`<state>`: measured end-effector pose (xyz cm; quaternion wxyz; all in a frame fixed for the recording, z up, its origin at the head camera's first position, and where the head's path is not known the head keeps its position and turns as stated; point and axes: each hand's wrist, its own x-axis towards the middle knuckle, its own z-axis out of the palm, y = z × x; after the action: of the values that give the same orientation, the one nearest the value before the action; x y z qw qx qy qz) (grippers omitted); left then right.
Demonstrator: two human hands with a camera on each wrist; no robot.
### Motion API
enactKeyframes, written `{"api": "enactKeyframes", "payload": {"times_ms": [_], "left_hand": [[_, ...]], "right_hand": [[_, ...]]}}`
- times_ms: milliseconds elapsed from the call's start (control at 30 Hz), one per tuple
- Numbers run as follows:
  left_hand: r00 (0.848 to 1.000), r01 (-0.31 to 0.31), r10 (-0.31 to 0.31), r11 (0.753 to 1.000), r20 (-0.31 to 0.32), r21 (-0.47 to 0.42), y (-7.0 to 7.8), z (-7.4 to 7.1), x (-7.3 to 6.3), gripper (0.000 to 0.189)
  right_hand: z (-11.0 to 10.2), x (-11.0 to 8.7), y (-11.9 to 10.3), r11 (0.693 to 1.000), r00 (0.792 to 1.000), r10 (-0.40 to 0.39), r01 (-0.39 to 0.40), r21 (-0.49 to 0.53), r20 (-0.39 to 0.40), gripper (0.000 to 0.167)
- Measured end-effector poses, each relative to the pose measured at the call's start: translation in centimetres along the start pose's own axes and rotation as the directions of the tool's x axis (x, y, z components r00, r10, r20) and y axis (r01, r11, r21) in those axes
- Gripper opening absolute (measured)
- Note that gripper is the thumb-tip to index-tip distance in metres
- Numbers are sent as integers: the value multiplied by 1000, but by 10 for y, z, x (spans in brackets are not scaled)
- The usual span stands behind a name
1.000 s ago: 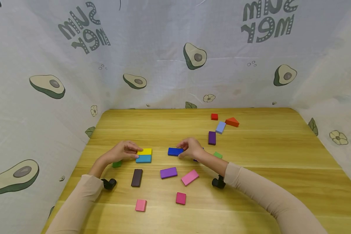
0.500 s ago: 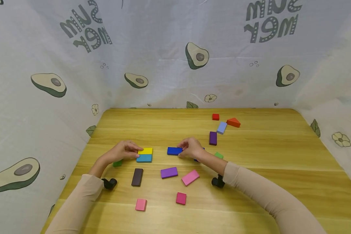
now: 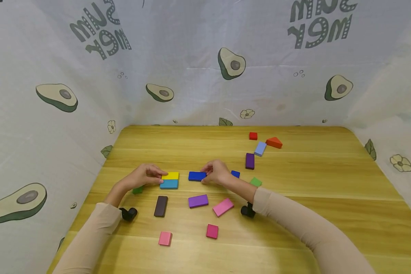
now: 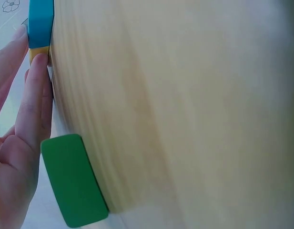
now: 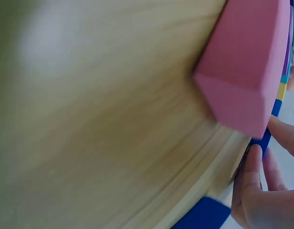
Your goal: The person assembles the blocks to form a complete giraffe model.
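On the wooden table, a yellow block and a light-blue block lie side by side, long edges together. My left hand holds the yellow block at its left end, one fingertip at the far edge and the thumb by the seam with the light-blue block. To the right, my right hand pinches a dark-blue block by its right end, thumb on the near side. A gap separates this block from the yellow one. A green block lies under the left wrist, and another dark-blue block behind the right wrist.
Nearer me lie a dark brown block, a purple block, a pink block, a magenta block and a small pink block. Farther right are a dark purple block and a red triangle.
My right hand has slid the dark-blue block left, toward the yellow and light-blue pair, uncovering more of the other dark-blue block. My left hand has stayed in place.
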<state>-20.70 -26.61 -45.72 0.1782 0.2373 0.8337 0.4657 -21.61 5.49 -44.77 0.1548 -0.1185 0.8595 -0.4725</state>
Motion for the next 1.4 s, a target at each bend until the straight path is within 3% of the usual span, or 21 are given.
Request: {"api": "enactKeyframes", "payload": {"times_ms": [533, 1400], "left_hand": [[1000, 3, -3, 1000, 2, 8, -1, -1, 0, 32], [1000, 25, -25, 1000, -2, 7, 2, 0, 0, 31]], "right_hand": [[21, 12, -9, 1000, 1000, -17, 17, 3, 7, 32], [28, 15, -12, 997, 1000, 4, -5, 75, 26, 31]]}}
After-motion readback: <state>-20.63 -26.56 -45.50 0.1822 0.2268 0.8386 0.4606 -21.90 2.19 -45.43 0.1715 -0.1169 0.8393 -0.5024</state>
